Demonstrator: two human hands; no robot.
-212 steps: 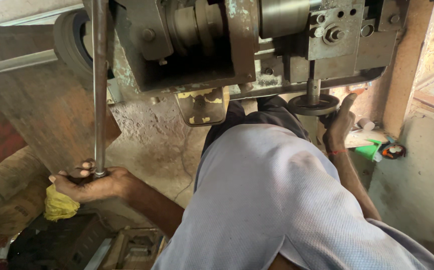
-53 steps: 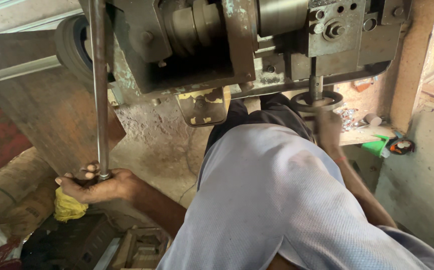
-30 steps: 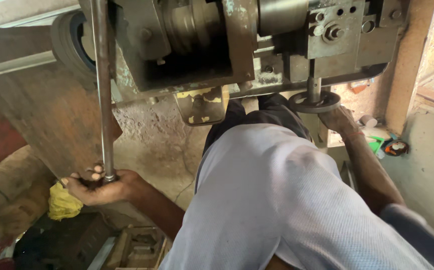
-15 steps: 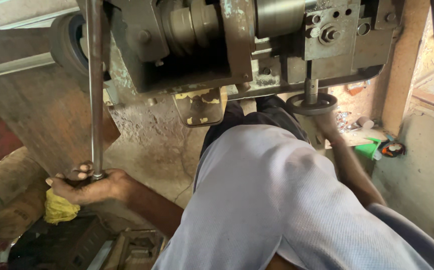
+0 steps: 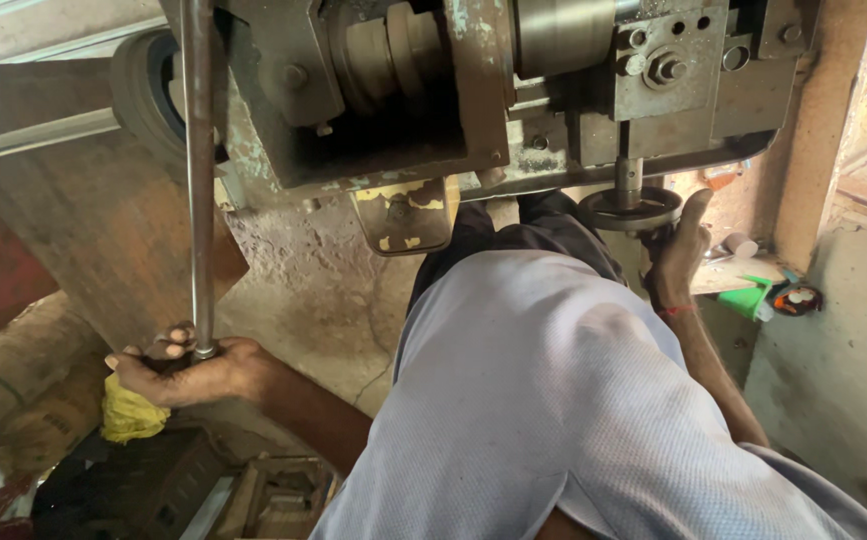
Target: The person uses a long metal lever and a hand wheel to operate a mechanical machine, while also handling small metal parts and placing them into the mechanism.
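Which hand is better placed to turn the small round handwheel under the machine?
The right hand: its fingers already rest on the handwheel's rim. The left hand is far off, gripping the lower end of the long steel rod.

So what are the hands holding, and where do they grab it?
The left hand grips the bottom end of a long metal rod. The right hand holds the rim of a small round handwheel under the machine.

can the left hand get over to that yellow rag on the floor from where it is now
Probably yes. The left hand grips the foot of the long steel rod, and the yellow rag lies just below it with nothing between, though it must release first.
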